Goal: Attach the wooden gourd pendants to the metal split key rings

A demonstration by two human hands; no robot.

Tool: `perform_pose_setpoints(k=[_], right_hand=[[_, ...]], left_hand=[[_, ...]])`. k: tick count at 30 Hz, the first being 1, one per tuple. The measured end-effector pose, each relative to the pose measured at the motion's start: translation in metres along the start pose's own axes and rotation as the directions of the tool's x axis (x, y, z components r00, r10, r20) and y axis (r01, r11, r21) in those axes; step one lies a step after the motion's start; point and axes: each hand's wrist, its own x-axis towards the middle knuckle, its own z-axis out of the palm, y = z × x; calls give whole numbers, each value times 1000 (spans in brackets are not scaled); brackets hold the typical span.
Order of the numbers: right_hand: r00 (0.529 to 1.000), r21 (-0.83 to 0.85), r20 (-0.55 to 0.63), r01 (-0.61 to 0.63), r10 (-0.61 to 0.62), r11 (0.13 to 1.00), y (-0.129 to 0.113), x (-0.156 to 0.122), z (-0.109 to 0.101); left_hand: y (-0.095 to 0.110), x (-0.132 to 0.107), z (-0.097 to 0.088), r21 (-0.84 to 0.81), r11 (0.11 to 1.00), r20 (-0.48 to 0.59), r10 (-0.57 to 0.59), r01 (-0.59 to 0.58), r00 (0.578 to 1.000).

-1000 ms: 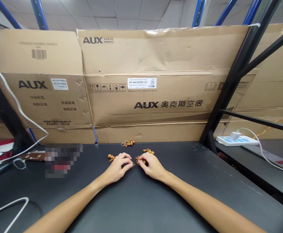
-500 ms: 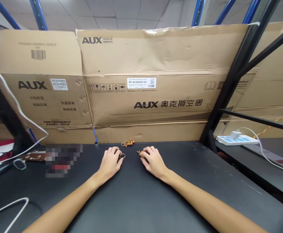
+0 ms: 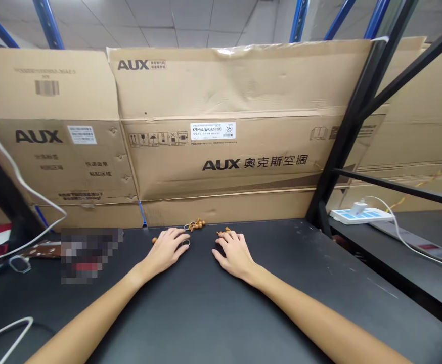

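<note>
My left hand [image 3: 165,251] lies palm down on the black tabletop [image 3: 190,308], its fingers stretched out and thumb apart. It covers most of a keyring with wooden beads: the metal ring [image 3: 185,242] shows by the thumb and a brown bead [image 3: 154,240] at the far side. My right hand [image 3: 235,255] is also palm down with fingers spread. Just beyond its fingertips is a small brown beaded charm [image 3: 223,231], partly hidden by the fingers. Between the hands, farther back, rests another beaded keychain [image 3: 197,224] with a metal ring.
Large cardboard sheets [image 3: 221,177] stand along the back edge. At the left are a blurred dark item [image 3: 88,253], a brown strip and a white cable [image 3: 24,184]. Black rack posts [image 3: 338,167] rise on the right, beside a white power strip [image 3: 361,216].
Both hands have loosened and their fingers have spread over the keychains. A bead now shows left of my left hand. The whole view has shifted slightly.
</note>
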Motion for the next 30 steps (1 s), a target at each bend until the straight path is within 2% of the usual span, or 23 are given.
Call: perform_pose_setpoints(k=[1,3,10,14,17,19,23,28,30], right_hand=[[1000,3,-2,5,-5,1000,0,0,0],[1000,12,3,10,-10,1000,0,0,0],[1000,38,6,5,-5,999,1,0,3],[999,71,-9,47,-47,996,1,0,1],[995,98,-28,96,-94,991,0,0,-1],[992,106,-32,127,-124,986,0,0,-1],[989,105,-42,147,-143,984,0,0,-1],[984,105,-87,162,-153,981,0,-1,1],[981,109,-112,173,-161,979,-1,-1,0]], left_hand=[[3,1,0,-23,998,25,64,-64,998],[7,2,1,-30,995,38,97,-96,995],[-3,1,5,45,999,4,-12,12,1000],[6,10,7,90,994,31,-65,62,997],[14,22,16,69,987,34,-147,145,989],[17,28,21,66,985,44,-163,160,986],[28,27,21,70,989,46,-131,128,990],[60,2,6,50,999,60,-7,4,998],[66,-7,-3,25,999,49,21,-22,999]])
